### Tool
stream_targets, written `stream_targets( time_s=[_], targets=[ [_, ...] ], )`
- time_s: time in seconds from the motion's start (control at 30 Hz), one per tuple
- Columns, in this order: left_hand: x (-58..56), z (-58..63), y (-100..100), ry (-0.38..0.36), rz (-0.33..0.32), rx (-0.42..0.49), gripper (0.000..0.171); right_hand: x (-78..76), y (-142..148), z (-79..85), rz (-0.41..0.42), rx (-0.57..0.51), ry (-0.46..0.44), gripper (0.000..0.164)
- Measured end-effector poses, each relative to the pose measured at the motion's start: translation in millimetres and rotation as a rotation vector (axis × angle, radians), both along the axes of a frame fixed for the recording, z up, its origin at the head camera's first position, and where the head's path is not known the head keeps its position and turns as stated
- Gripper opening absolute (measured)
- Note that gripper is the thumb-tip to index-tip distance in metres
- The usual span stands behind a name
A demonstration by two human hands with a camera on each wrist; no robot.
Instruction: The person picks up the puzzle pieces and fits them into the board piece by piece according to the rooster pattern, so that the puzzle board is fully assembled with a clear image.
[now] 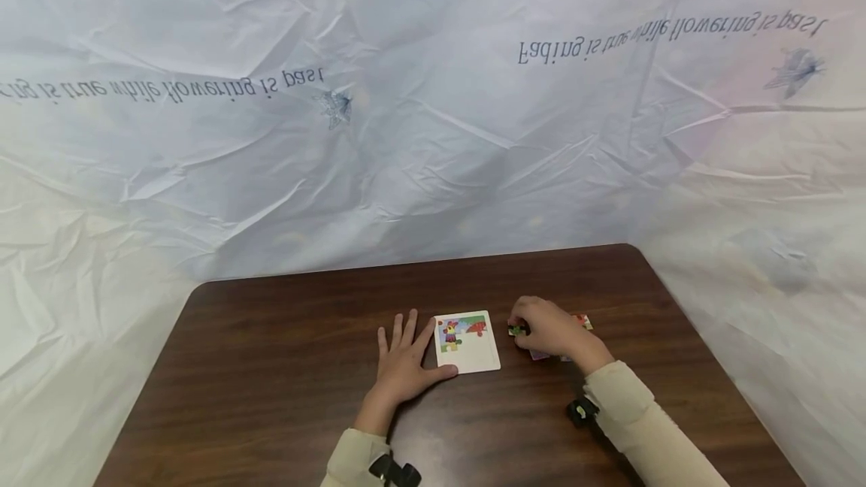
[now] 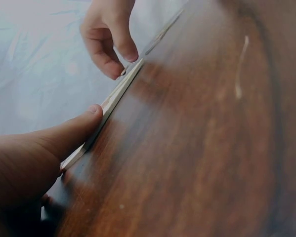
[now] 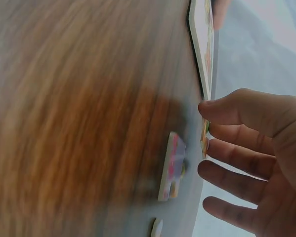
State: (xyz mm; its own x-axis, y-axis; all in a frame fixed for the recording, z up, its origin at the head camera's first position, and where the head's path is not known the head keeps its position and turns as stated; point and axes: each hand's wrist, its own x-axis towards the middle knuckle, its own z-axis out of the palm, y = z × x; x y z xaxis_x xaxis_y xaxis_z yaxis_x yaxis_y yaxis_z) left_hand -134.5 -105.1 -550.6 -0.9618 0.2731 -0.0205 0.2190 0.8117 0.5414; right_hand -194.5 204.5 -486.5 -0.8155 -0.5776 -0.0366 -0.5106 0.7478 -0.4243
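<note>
A square white puzzle board point(image 1: 476, 359) lies on the table, with several colourful pieces fitted along its upper and left parts. My left hand point(image 1: 401, 373) rests at the board's left side, fingers spread and straight; its thumb touches the lower left edge. To the right of the board, my right hand point(image 1: 553, 331) pinches a green jigsaw piece point(image 1: 517, 330) between thumb and fingers. That jigsaw piece point(image 3: 204, 140) shows only edge-on in the right wrist view, partly hidden by the fingers. A loose pink-and-purple piece point(image 3: 173, 165) lies close by on the table.
More loose puzzle pieces point(image 1: 583, 320) lie beneath and beyond the right hand, partly covered by it. The dark wooden table point(image 1: 284, 367) has rounded far corners. A creased pale cloth point(image 1: 419, 134) with printed lettering hangs behind it and at both sides.
</note>
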Motion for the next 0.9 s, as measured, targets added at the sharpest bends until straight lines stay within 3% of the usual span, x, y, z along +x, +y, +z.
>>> stream_targets(
  time_s=[0.9],
  targets=[
    [0.3,-3.2,-0.5,0.002,-0.001,0.002,0.104,3.3,-45.8,4.8,0.094,-0.003,-0.025,0.018]
  ],
)
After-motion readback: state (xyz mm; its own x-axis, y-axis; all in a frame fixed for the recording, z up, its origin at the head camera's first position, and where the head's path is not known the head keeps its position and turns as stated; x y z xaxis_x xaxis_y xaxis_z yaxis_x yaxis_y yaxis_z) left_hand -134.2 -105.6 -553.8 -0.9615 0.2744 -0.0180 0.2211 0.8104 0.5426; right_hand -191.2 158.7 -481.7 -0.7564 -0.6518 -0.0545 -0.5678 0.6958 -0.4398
